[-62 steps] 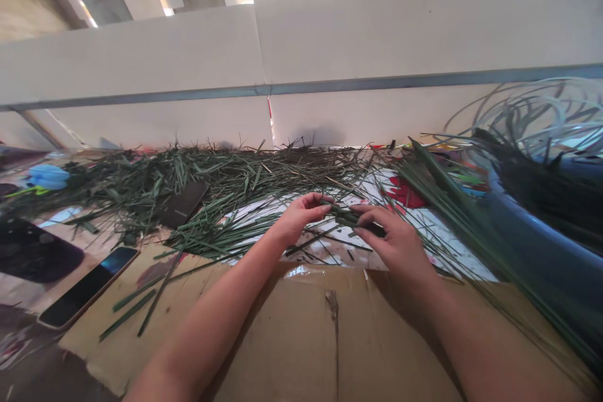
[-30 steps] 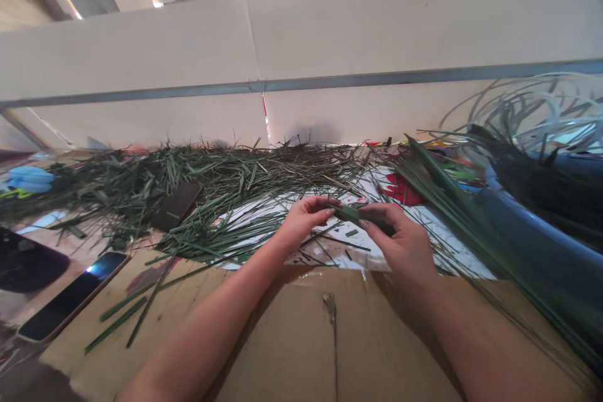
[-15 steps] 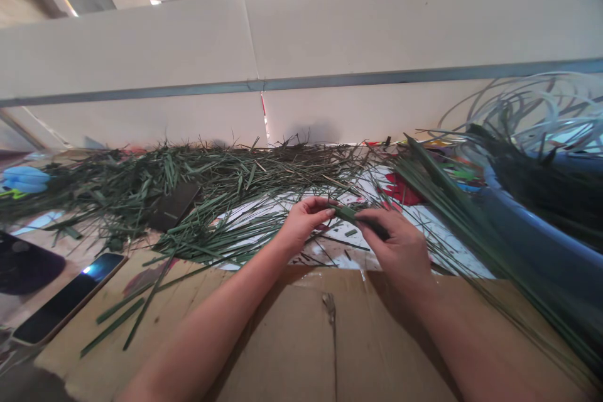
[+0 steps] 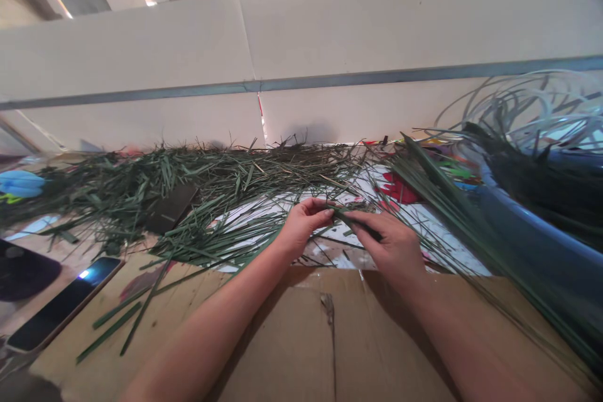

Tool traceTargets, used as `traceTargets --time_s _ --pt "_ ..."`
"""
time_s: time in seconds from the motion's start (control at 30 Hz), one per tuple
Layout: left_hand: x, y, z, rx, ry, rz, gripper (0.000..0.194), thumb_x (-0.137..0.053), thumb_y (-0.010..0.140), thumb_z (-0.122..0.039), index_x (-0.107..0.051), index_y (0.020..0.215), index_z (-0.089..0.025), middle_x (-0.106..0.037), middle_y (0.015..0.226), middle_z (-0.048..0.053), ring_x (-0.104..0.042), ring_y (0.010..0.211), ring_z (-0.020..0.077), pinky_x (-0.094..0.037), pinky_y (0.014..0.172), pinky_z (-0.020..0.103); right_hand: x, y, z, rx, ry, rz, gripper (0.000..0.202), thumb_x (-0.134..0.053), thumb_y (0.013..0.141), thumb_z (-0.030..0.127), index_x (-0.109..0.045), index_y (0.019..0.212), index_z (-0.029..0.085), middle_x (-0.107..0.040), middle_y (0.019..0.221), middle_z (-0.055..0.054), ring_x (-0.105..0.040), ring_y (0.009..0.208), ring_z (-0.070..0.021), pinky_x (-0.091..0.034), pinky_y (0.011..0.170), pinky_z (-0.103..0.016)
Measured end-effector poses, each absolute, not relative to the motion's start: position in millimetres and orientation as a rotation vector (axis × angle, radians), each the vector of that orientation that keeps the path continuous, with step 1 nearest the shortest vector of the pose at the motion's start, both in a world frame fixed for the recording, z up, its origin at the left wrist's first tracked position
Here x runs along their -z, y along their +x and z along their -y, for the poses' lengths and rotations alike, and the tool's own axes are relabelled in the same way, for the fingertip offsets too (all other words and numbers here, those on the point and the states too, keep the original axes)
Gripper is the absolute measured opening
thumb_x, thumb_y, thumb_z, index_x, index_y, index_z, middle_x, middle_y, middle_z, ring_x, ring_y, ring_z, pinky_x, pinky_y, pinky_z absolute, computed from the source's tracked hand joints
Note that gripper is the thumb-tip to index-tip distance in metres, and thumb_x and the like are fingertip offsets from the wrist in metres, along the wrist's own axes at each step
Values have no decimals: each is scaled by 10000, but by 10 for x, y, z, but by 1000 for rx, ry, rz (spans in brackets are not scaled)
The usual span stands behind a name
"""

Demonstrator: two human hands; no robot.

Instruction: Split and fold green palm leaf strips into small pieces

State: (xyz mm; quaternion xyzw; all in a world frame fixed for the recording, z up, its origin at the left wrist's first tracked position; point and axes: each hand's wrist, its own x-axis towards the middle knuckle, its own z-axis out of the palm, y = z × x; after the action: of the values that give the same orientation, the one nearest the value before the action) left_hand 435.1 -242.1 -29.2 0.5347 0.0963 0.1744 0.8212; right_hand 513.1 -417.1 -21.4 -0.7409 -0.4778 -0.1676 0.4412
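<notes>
Between my hands runs a dark green leaf strip (image 4: 343,216), held slanting over the littered white sheet (image 4: 452,245). My left hand (image 4: 305,224) pinches its left end between thumb and fingers. Around its right part, the fingers of my right hand (image 4: 390,243) are closed, with a darker piece showing under them. Cut green leaves (image 4: 226,232) lie spread to the left of my left hand. Right of my right hand, long green leaves (image 4: 452,213) slant down from the back toward the lower right.
Brown cardboard (image 4: 282,339) covers the near side. A phone (image 4: 63,304) lies at the left, below a dark object (image 4: 26,270). A heap of leaf scraps (image 4: 245,166) lines the white wall (image 4: 141,56). At right stands a blue tub (image 4: 532,220) holding dark leaves, with clear tubing coils (image 4: 541,91) behind.
My right hand has moved slightly left, closer to my left hand. The strip between them looks turned to a narrower side. The whole view has shifted a little.
</notes>
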Motion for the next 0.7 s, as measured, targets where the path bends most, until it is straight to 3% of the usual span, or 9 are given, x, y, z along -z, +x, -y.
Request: traceTargets --time_s 0.7 --pt "270 4343 2409 -382 1230 -216 346 -886 599 -295 -759 882 -140 -739 872 64 -644 784 141 -472 837 302 178 5137 4178 316 -1829 1148 232 -579 934 291 -752 1088 303 -772 981 -29 -698 892 -250 -538 802 -408"
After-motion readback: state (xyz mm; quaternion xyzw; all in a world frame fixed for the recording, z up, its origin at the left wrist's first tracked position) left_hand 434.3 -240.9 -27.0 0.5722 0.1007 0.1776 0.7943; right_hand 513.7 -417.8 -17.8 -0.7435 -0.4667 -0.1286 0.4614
